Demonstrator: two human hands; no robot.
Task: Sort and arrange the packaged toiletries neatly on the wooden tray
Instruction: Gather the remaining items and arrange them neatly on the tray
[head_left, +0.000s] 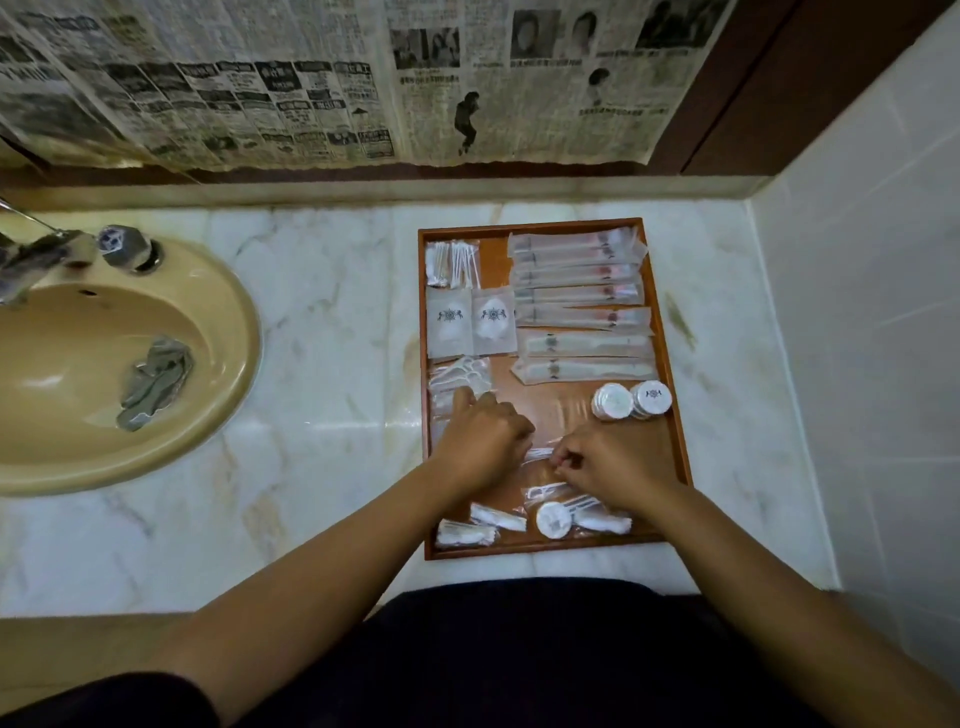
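Note:
A wooden tray (670, 332) lies on the marble counter. Several long toothbrush packets (576, 283) are stacked along its right side, cotton swab packets (451, 264) at its far left, two flat white sachets (470, 321) below them. Clear floss-pick packets (460, 375) lie at mid left, where my left hand (480, 439) rests with fingers on them. My right hand (610, 462) pinches a small clear packet (540, 453) over the tray's middle. Round white tins (631, 400) sit at the right. More small packets (498, 519) and a round tin (553, 519) lie at the near edge.
A beige sink (130, 364) with a grey cloth (153, 382) in it and a metal tap (62, 254) is at the left. Newspaper (363, 78) covers the back wall. A tiled wall (862, 312) rises right of the tray.

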